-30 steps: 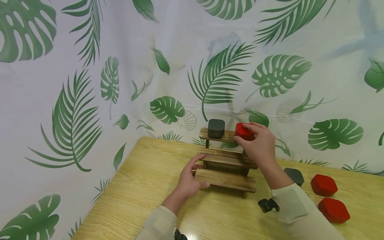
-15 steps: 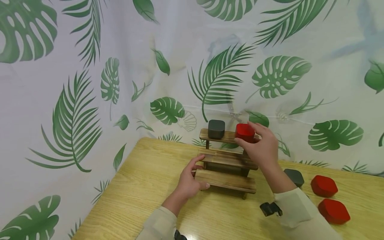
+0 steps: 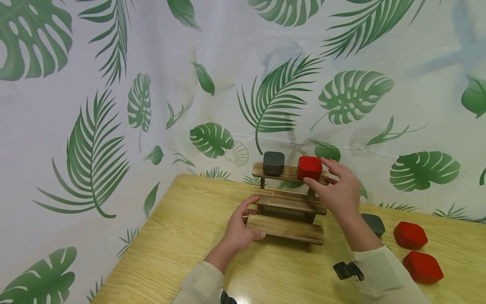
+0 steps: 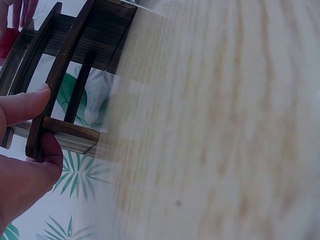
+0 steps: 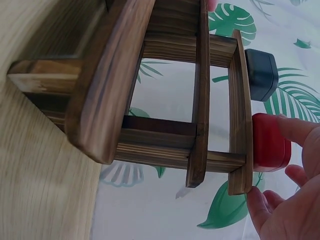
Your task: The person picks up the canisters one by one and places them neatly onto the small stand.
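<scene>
Backdrop: a white leaf-printed curtain (image 3: 114,105) is hanging behind your light wooden desk (image 3: 182,236).
Left hand (image 3: 237,230): your grip is pinching the dark three-tier wooden rack (image 3: 286,207).
Right hand (image 3: 338,190): fingers loose beside the red rounded box (image 3: 309,167), sitting on the top tier.

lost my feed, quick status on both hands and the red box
Left hand grips the wooden rack. Right hand open, fingertips at the red box on the top shelf. Nothing blocking.

head: high, facing forward-down | wrists: close (both share wooden rack (image 3: 287,202))
</scene>
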### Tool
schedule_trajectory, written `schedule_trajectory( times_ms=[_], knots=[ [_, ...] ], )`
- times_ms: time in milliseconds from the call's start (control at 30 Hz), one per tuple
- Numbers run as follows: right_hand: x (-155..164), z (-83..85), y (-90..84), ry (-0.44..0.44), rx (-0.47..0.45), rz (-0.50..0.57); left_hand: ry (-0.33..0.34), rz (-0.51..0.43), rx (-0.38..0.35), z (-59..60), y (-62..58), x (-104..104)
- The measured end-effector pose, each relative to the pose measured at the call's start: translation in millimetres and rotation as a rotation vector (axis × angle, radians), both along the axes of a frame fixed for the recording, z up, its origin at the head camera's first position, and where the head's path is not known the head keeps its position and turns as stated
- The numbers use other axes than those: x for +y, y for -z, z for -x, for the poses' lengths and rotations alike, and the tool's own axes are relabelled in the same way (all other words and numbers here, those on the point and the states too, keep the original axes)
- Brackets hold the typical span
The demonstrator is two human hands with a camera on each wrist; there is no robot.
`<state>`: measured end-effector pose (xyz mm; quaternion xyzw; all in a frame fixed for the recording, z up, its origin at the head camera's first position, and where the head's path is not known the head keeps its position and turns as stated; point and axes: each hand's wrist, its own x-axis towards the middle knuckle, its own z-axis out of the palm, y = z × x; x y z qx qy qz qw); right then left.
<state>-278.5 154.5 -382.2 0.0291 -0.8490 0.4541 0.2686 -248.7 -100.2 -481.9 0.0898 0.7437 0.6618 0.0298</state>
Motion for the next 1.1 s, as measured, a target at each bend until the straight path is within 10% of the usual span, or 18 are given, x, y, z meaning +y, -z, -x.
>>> schedule_trajectory(
  times_ms=[1100],
  knots=[
    [21,-13.8,17.3,0.036,-0.042,-0.016,-0.009,0.006,0.005,-0.1,-0.7,1]
  ],
)
